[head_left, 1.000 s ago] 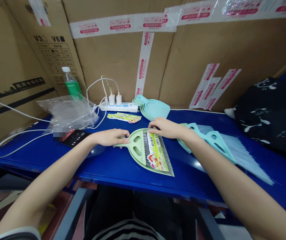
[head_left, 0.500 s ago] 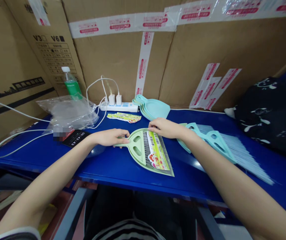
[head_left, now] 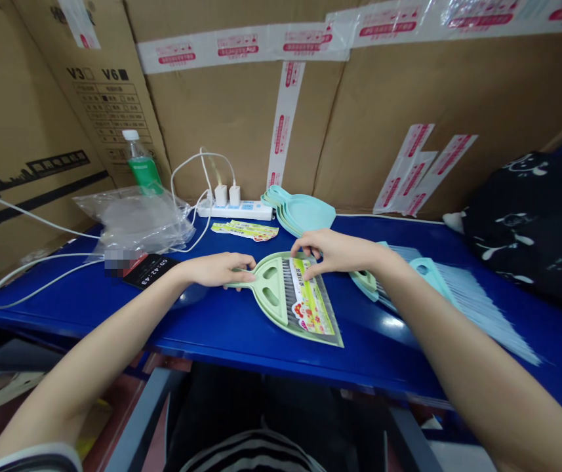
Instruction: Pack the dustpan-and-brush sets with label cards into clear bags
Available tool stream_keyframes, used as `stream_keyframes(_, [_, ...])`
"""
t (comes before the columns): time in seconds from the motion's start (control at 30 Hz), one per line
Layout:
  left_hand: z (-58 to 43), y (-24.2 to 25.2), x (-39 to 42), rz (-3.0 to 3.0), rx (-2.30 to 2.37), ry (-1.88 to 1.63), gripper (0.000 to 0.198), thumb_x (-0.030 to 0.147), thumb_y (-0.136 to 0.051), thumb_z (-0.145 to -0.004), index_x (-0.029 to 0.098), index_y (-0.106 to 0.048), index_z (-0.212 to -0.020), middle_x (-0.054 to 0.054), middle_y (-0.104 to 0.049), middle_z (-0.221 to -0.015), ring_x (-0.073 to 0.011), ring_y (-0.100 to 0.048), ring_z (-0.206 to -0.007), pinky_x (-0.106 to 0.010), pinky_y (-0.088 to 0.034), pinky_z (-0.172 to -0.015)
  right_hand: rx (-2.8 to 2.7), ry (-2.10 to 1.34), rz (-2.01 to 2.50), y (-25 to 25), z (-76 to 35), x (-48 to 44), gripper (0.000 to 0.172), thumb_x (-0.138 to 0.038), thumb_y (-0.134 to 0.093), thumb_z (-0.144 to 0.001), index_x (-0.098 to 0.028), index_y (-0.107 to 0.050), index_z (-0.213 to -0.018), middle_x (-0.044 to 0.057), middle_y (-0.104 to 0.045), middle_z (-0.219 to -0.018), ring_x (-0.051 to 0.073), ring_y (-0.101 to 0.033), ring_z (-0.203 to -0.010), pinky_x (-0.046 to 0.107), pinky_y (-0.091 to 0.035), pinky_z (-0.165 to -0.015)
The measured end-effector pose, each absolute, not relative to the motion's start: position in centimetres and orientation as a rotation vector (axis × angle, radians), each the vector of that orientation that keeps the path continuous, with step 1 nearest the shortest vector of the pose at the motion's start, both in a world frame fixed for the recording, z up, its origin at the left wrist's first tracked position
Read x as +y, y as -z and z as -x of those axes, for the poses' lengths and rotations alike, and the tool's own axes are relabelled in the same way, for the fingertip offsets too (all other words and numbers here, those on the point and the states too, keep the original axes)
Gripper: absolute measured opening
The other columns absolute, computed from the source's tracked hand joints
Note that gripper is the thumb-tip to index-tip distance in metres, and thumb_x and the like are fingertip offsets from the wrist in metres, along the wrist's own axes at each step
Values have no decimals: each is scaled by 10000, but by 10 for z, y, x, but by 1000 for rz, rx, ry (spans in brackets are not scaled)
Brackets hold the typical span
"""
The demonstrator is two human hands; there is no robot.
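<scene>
left hand (head_left: 234,271): closed on the handles of the green dustpan (head_left: 279,325) and green brush (head_left: 271,284), thumb uppermost.
right hand (head_left: 324,252): loosely spread, fingers curved, thumb and forefinger parted over the upper end of the label card (head_left: 311,311).
arms: both reached forward from the lower corners, wrists low.
dustpan and brush: lay nested on the blue surface (head_left: 197,328) between the hands, card across the bristles.
in the way: the right forearm covered part of the light-blue brushes (head_left: 475,305).
behind: stacked dustpans (head_left: 313,213), loose cards (head_left: 245,230), power strip (head_left: 256,212).
far left: phone (head_left: 155,270), plastic bag (head_left: 130,219), bottle (head_left: 146,172).
far right: black patterned cloth (head_left: 531,229).
</scene>
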State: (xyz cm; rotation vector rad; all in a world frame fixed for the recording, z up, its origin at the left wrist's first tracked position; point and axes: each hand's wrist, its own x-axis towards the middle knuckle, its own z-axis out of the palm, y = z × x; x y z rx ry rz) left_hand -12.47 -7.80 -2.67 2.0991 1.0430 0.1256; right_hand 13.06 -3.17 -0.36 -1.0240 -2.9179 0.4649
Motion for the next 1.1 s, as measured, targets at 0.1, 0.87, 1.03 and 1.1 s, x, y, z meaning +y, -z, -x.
stream_keyframes(0.1, [125, 27, -78, -2093, 1049, -120, 335, 512, -457, -879, 181, -504, -875, 28, -521, -704, -95, -457, -584, -231, -386, -566, -2924, -407, 1065, 1, -128, -37, 517, -570, -677, -695, -144, -687, -987, 66, -622, -838, 177, -524, -712, 288, -386, -626])
stream_keyframes(0.87, [124, 26, -79, -2057, 1044, -122, 334, 514, -461, -875, 182, -497, -872, 23, -546, -709, -95, -469, -583, -234, -406, -563, -3158, -214, 1383, -6, -110, -66, 350, -469, -726, -699, -159, -662, -849, 75, -631, -800, 200, -560, -723, 266, -315, -537])
stream_keyframes(1.03, [125, 27, -79, -2069, 1058, -120, 342, 522, -456, -876, 184, -506, -887, 21, -557, -719, -98, -482, -592, -238, -403, -577, -3140, -285, 1328, -6, -112, -63, 335, -460, -724, -696, -160, -643, -822, 63, -635, -806, 183, -551, -696, 268, -310, -535])
stream_keyframes(1.1, [125, 26, -78, -2072, 1064, -115, 330, 510, -455, -876, 184, -505, -883, 20, -557, -716, -98, -482, -585, -238, -401, -575, -3128, -305, 1335, -5, -113, -62, 343, -465, -728, -692, -160, -641, -822, 58, -636, -797, 181, -549, -692, 270, -312, -537])
